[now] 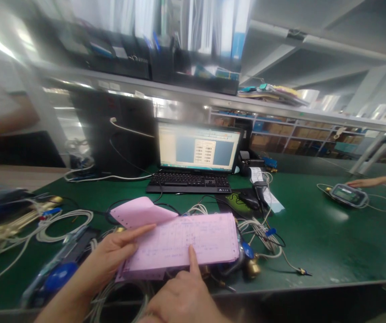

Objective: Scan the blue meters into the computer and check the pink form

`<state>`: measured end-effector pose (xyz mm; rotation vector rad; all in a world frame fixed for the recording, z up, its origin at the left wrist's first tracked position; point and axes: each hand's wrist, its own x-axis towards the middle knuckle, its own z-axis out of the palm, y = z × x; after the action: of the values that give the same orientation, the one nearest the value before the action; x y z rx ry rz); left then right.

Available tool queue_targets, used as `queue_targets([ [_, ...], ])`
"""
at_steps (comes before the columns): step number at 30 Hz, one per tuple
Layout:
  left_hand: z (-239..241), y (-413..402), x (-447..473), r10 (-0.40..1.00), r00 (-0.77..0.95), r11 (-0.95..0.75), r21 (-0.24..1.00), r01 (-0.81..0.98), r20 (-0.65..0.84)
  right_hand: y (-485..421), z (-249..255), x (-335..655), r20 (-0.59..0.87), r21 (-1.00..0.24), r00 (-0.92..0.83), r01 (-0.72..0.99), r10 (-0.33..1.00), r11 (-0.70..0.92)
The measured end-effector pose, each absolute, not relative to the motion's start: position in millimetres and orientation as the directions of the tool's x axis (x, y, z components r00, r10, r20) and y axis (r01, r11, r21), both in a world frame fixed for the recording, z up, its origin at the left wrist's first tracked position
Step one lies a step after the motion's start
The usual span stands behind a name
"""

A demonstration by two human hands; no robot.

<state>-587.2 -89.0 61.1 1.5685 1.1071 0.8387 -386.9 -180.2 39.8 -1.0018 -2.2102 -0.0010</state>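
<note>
A stack of pink paper forms with printed lines and handwriting is held up over the bench, its top sheet folded back at the left. My left hand grips the left side of the forms, index finger lying across the sheet. My right hand points with its index finger stretched out, the tip at the lower middle of the page. Its other fingers curl inward and hold nothing that I can see. Beneath and behind the forms lie coiled white cables and a brass fitting, partly covered.
A lit monitor stands behind a black keyboard. A mouse and a handheld scanner lie to its right. Meters with cables crowd the left. At far right another person's hand touches a grey meter.
</note>
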Motion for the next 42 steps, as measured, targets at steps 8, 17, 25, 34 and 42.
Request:
queue_targets([
  [8,58,-89,-590,0.935,0.354,-0.107,0.956,0.272,0.004,-182,52,-373,0.514,-0.412,-0.399,0.662,0.76,0.626],
  [17,63,-89,-585,0.946,0.323,-0.085,0.96,0.268,-0.007,-182,46,-374,0.52,-0.439,-0.374,0.654,0.768,0.616],
  [25,57,-88,-590,0.939,0.344,-0.08,0.968,0.237,-0.006,-182,45,-375,0.5,-0.429,-0.387,0.667,0.775,0.609],
  [34,61,-89,-586,0.943,0.332,-0.062,0.97,0.235,-0.021,-182,48,-376,0.553,-0.434,-0.356,0.649,0.754,0.625],
  [42,63,-93,-586,0.941,0.34,-0.087,0.969,0.23,0.004,-182,45,-376,0.557,-0.408,-0.358,0.667,0.749,0.623],
])
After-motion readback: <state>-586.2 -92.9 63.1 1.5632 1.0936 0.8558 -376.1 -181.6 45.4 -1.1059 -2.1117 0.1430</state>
